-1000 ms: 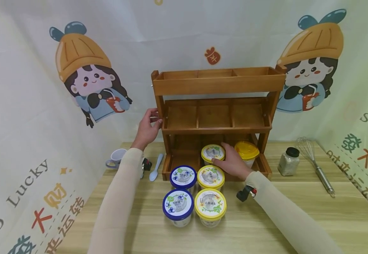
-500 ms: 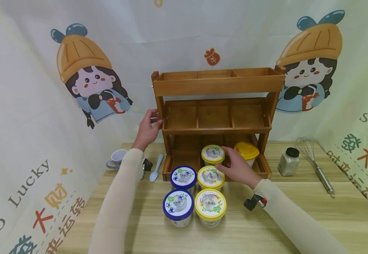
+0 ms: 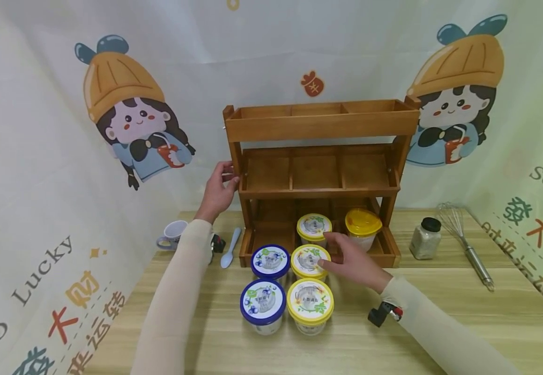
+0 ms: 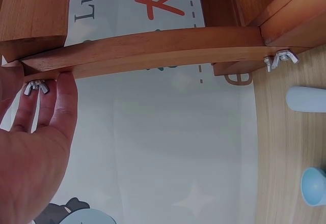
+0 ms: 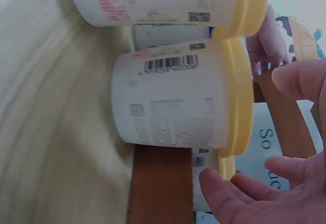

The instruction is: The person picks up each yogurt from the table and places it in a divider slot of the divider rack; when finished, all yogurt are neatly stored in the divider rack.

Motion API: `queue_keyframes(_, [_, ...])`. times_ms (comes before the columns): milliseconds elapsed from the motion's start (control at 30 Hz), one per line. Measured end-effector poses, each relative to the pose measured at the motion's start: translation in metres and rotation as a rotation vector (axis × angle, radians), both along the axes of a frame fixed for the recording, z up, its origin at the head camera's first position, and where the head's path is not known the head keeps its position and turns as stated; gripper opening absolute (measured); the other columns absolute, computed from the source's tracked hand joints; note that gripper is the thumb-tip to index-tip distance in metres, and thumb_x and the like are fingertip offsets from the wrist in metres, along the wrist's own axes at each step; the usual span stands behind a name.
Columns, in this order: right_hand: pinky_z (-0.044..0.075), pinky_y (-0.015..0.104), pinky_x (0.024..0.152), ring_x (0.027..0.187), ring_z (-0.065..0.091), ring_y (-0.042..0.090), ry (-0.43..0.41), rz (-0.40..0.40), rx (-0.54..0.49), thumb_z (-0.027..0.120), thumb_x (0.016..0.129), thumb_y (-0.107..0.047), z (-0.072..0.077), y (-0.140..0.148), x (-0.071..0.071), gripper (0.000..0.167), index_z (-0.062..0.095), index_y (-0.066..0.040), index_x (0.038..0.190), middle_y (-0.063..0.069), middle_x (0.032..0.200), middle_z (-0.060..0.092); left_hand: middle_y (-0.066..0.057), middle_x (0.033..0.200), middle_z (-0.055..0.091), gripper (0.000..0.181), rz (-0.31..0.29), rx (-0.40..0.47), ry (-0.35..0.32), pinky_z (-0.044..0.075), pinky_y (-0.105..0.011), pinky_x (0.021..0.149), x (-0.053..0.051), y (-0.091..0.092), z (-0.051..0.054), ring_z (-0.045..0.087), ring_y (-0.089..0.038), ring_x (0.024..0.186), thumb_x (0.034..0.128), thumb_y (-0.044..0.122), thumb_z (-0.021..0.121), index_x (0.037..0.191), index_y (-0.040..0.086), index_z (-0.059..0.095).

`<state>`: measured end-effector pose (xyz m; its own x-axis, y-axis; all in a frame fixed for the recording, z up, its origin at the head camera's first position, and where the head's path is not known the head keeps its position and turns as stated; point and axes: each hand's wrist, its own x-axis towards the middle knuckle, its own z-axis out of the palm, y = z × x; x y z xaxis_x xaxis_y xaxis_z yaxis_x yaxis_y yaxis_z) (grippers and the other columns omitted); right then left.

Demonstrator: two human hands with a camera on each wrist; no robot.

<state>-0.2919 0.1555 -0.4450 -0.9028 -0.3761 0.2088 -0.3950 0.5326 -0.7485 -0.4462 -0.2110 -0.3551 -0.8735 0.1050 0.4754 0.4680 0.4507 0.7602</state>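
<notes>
My left hand (image 3: 218,190) holds the left upright of the brown wooden rack (image 3: 323,125). In the left wrist view, thumb and fingers of that hand (image 4: 41,147) lie on either side of the post, by a wing nut (image 4: 35,86). My right hand (image 3: 353,260) hovers with spread fingers beside a yellow-lidded tub (image 3: 311,261) and holds nothing. A second yellow-lidded tub (image 3: 314,227) stands in the rack's bottom middle compartment. At the front are another yellow-lidded tub (image 3: 311,304) and two blue-lidded tubs, one nearer (image 3: 263,302) and one farther (image 3: 270,260).
A container with a yellow lid (image 3: 364,224) sits in the bottom right compartment. Left of the rack lie a light-blue spoon (image 3: 231,247) and a cup (image 3: 174,232). To the right are a black-capped jar (image 3: 426,238) and a whisk (image 3: 468,247). Printed cloth hangs behind.
My right hand has let go of the tub in the bottom middle compartment and drawn back toward me, to the tub in front of it. The left hand stays put.
</notes>
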Motion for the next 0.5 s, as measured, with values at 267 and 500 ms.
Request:
queue_keyframes(267, [0.054, 0.054, 0.112, 0.140, 0.055, 0.038, -0.022, 0.031, 0.017, 0.078, 0.097, -0.034, -0.010, -0.003, 0.005, 0.070, 0.047, -0.007, 0.154, 0.018, 0.155, 0.054, -0.020, 0.142, 0.054, 0.043, -0.004, 0.014, -0.004, 0.059, -0.053, 0.105, 0.000, 0.000, -0.002, 0.059, -0.038, 0.137, 0.1093, 0.010, 0.056, 0.151, 0.008, 0.045])
queue_keyframes(500, [0.056, 0.052, 0.109, 0.138, 0.057, 0.037, -0.022, 0.035, 0.004, 0.078, 0.097, -0.035, -0.019, 0.000, 0.007, 0.075, 0.044, -0.009, 0.158, 0.018, 0.158, 0.051, -0.019, 0.141, 0.054, 0.042, -0.003, 0.011, -0.001, 0.058, -0.054, 0.106, -0.001, 0.001, -0.002, 0.059, -0.038, 0.137, 0.1093, 0.010, 0.056, 0.150, 0.008, 0.046])
